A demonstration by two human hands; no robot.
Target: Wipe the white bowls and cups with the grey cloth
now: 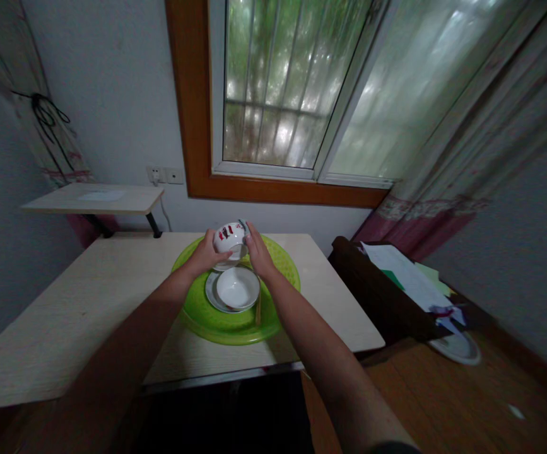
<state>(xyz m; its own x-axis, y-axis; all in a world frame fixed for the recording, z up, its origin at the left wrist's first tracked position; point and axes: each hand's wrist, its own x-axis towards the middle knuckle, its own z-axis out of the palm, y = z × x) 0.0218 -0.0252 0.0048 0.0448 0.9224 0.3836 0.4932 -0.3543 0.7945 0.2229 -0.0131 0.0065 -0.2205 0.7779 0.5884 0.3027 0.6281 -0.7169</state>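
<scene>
A white bowl with red and dark figures is held up, tilted, over the far part of a round green tray. My left hand grips it from the left, thumb along its near side. On the opposite side, my right hand is closed against the bowl with fingers pointing up. A small dark greenish strip shows by the right fingertips; I cannot tell what it is. Nearer to me, a second white bowl sits upright on a white plate. Wooden chopsticks lie to its right, on the tray.
The tray stands on a pale wooden table. A small raised shelf with a paper on it is at the back left. Behind are a wall socket and a barred window. To the right, papers lie on a dark brown surface.
</scene>
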